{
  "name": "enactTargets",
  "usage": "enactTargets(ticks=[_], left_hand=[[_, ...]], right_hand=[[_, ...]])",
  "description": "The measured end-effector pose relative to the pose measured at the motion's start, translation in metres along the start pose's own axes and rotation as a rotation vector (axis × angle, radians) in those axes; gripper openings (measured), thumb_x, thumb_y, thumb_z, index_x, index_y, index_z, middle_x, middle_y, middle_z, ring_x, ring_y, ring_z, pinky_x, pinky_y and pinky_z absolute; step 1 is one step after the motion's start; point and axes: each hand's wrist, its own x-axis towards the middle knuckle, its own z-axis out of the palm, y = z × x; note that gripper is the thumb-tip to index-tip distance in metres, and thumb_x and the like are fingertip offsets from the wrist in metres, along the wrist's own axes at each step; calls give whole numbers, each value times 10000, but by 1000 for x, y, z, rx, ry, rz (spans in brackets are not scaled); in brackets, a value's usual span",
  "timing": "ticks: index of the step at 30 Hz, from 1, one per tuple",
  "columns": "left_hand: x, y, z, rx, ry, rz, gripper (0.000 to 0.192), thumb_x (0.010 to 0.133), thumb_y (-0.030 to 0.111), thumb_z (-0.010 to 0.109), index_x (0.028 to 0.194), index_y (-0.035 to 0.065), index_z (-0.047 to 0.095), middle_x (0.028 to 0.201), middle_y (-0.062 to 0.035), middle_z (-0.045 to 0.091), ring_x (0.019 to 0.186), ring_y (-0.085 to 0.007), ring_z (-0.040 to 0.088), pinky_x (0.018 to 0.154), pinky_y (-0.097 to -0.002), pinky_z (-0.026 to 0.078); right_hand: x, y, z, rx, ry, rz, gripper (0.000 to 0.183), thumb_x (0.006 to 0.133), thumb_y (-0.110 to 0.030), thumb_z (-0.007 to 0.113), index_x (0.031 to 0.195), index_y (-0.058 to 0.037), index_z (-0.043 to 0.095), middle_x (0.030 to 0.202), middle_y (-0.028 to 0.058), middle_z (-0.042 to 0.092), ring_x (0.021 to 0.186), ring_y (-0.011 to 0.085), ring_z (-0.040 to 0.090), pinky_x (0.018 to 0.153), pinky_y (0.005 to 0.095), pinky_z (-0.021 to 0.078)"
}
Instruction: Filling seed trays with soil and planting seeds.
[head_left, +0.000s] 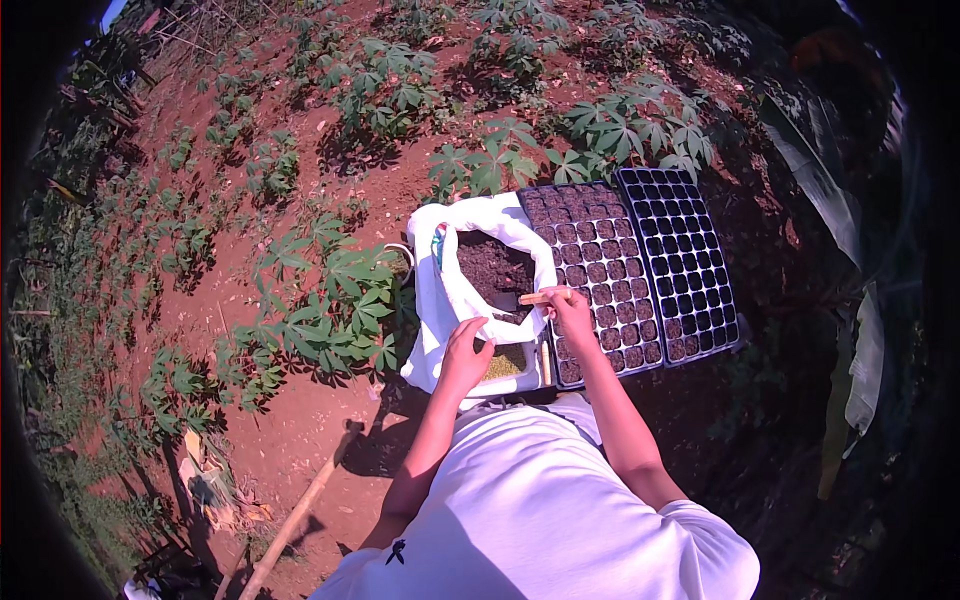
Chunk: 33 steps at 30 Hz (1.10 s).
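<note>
A white sack with its rim rolled down (543, 259) stands before me, and dark soil (491, 262) lies inside it. My right hand (571, 315) pinches a short wooden stick (541, 298) over the sack's right rim. At the sack's near edge is my left hand (465, 358), its thumb and fingers apart and the fingertips at the rolled rim. Below that rim, partly covered by the hand, a white container (517, 384) holds yellowish grains (505, 361). Right of the sack lies a black seedling tray (600, 271) whose cells hold brown soil.
A second seedling tray (686, 262), beyond the first, has mostly bare cells and a few soil-filled ones at its near corner. Another light stick (547, 364) lies beside the container. Leafy cassava-like plants (349, 289) grow on red earth. A wooden pole (300, 510) slants at lower left.
</note>
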Motion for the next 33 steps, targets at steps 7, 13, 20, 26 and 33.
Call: enactTargets(ticks=[7,13,20,26,33], left_hand=[[-1,0,-2,-7,18,13,405,842,110,672,1226,17,584,1258,-160,590,1202,-338,537,1047,-400,413],[-3,1,0,-29,57,23,401,837,86,672,1223,23,585,1236,-160,601,1186,-340,546,1034,-404,422],[-9,25,5,-49,155,-3,352,851,60,647,1196,42,579,1180,-159,605,1154,-342,556,1009,-408,428],[-4,44,26,-20,216,35,300,872,44,615,1170,43,585,1154,-145,622,1134,-322,572,989,-398,435],[5,89,86,-20,186,99,255,876,38,601,1130,39,606,1093,-150,643,1071,-331,598,945,-403,456]], right_hand=[[-4,-7,3,124,95,76,215,957,-174,561,1016,1,670,786,38,656,610,61,512,574,204,424],[1,3,-13,250,90,60,276,942,-225,570,1060,13,642,783,66,669,630,103,560,579,212,438],[-8,-15,-37,432,24,71,319,922,-235,559,1077,34,630,848,102,677,668,117,566,621,220,462],[-19,-33,-82,491,16,54,319,911,-244,593,1080,24,631,861,107,681,675,127,575,630,233,467],[-45,-54,-171,442,109,1,365,932,-272,549,1087,53,606,863,103,669,700,102,590,601,208,469]])
